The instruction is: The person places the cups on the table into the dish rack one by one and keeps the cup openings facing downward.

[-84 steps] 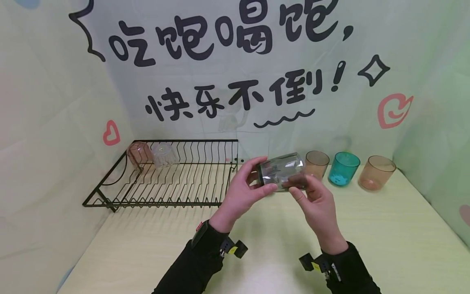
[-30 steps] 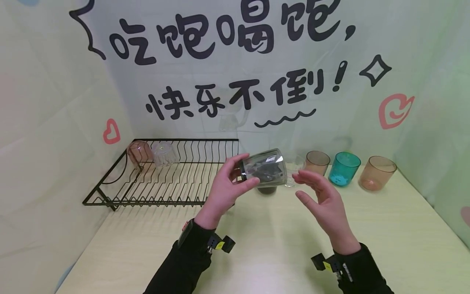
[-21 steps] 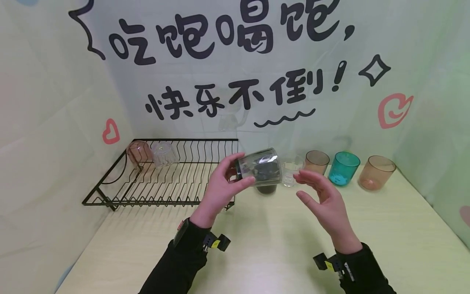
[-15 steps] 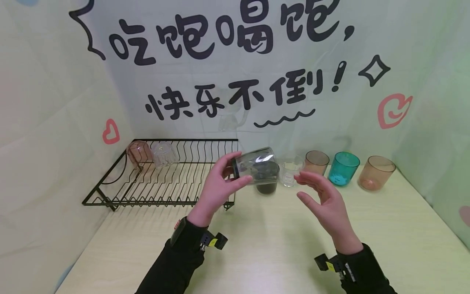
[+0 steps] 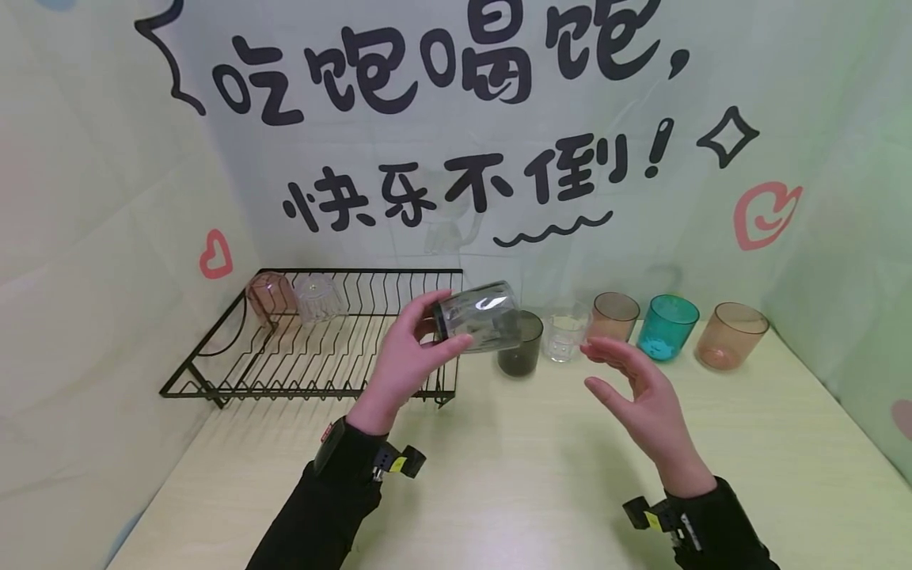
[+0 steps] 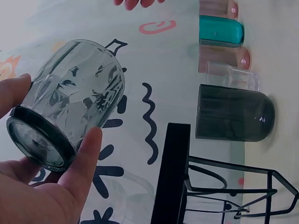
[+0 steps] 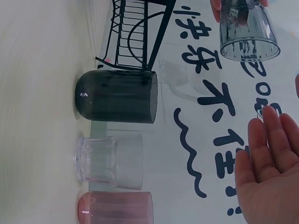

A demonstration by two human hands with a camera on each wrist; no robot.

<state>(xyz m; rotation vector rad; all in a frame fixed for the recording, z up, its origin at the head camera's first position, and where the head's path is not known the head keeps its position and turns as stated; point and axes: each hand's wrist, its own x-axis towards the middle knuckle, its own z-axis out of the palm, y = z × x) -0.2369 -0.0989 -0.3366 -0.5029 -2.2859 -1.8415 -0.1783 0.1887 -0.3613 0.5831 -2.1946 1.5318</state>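
Held on its side, mouth to the right

Closest in are the left sleeve [image 5: 309,503] and the right sleeve [image 5: 720,522], both black, reaching over the desk [image 5: 513,483]. Past the cuffs, the right hand [image 5: 644,404] holds nothing, thumb and fingers apart, the gap between them turned leftward. The left hand [image 5: 402,352] is clamped round the base end of a smoky glass [image 5: 477,318], thumb on the near side, so it is plainly the nearer hand.

The smoky glass is in the air to the left of the right hand, well apart from it. Its long axis runs crosswise, close to level, with the mouth end slightly raised and facing right. A next move would seem to hinge on that lie: base covered by the left hand, rim uncovered, and a turn of the wrist needed to stand it either way up.

Beyond its rim a dark tumbler [image 5: 520,360] stands on the desk, and the black wire rack [image 5: 306,393] is on the left. Farther right come a clear tumbler [image 5: 566,339], an amber tumbler [image 5: 614,311], a teal tumbler [image 5: 667,328] and a second amber tumbler [image 5: 731,340]. In the rack's far left corner sit a pink glass [image 5: 271,295] and a ribbed glass [image 5: 319,301], before a lettered cloth [image 5: 442,131]
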